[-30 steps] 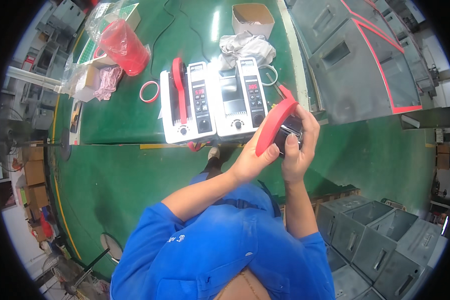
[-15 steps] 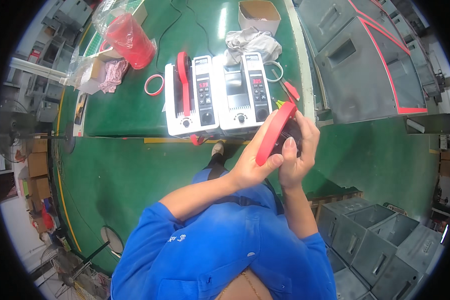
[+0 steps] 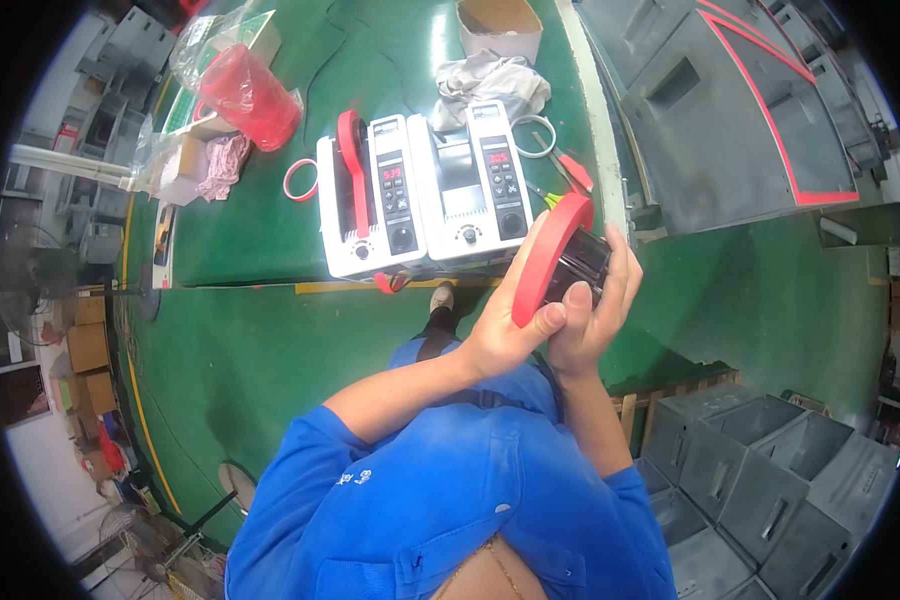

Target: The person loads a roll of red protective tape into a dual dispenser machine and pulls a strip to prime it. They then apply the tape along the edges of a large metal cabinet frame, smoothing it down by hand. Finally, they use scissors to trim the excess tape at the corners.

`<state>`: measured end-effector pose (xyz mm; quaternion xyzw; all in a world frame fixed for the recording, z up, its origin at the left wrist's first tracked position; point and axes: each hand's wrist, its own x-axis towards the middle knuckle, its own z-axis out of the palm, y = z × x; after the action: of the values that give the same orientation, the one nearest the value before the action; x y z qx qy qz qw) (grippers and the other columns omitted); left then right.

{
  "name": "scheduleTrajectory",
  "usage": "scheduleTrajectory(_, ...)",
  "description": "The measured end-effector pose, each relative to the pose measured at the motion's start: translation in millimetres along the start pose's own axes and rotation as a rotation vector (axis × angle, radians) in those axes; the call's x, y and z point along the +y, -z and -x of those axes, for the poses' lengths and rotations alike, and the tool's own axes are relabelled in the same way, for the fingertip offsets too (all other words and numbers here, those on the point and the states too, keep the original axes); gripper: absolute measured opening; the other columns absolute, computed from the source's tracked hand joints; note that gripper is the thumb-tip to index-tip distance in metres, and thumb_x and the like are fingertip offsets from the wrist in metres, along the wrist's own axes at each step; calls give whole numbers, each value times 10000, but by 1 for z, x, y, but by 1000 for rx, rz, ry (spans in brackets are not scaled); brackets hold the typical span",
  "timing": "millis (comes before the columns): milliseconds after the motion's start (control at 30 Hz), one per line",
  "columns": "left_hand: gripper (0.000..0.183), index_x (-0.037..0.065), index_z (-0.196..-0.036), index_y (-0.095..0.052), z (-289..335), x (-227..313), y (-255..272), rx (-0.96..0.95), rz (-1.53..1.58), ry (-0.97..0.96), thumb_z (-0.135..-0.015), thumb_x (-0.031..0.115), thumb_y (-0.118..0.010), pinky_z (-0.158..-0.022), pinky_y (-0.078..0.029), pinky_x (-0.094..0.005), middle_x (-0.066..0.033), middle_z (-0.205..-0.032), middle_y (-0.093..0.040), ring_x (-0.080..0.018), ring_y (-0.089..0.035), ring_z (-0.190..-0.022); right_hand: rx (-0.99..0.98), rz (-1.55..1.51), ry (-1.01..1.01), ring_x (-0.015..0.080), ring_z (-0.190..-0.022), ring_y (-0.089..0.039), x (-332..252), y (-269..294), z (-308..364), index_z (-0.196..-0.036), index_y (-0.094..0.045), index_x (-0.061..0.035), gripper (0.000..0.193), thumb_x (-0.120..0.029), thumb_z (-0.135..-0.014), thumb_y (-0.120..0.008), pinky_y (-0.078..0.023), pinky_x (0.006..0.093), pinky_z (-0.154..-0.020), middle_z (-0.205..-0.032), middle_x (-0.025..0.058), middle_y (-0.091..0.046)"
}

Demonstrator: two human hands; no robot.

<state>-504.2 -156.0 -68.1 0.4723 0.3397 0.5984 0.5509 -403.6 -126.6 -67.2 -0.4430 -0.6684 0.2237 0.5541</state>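
Observation:
In front of my body, to the right of the two machines, my left hand (image 3: 497, 335) grips a roll of red tape (image 3: 543, 268) from its left side. A black reel core (image 3: 582, 264) sticks out of the roll's right side, with my right hand (image 3: 584, 336) closed around it. Both thumbs meet at the near edge of the roll. On the table stands a white tape dispenser (image 3: 344, 252) with a red roll in it and a strip hanging at its front. A second white dispenser (image 3: 448, 238) beside it has no roll in its bay.
On the green table (image 3: 240, 245) lie a red-rimmed ring (image 3: 289, 181), a pale ring (image 3: 517, 133), red-handled scissors (image 3: 576, 172) and a grey cloth (image 3: 495, 82). Wrapped red rolls (image 3: 250, 95) and an open carton (image 3: 500, 28) stand farther back. Grey metal cabinets (image 3: 690, 120) are at the right.
The black core now shows more out of the roll's right side, and my right fingers have shifted down and rightward from the roll's top. The view has shifted slightly.

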Motion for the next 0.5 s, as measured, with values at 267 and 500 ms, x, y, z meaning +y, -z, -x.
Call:
scheduleTrajectory(267, 791, -74, -1320, -123, -9, 12, -6, -90, -180, -142, -832, 422, -498, -1026, -161, -356, -209, -1358, -200, -283, -204, -1269, 15, 40, 17, 282, -933, -444, -1, 3, -3, -1161, -426, 81, 577, -387, -825, -422, -381, 370, -796, -1060, 215, -399)
scheduleTrajectory(500, 945, -19, -1349, 11, -19, 9, -2, -170, 131, -40, -783, 573, -460, -1034, -141, -362, -155, -1411, -52, -269, -95, -1302, -42, -252, -113, 247, -1035, -424, 5, 3, -21, -1205, -412, 48, 510, -335, -889, -296, -315, 339, -906, -1118, 179, -426)
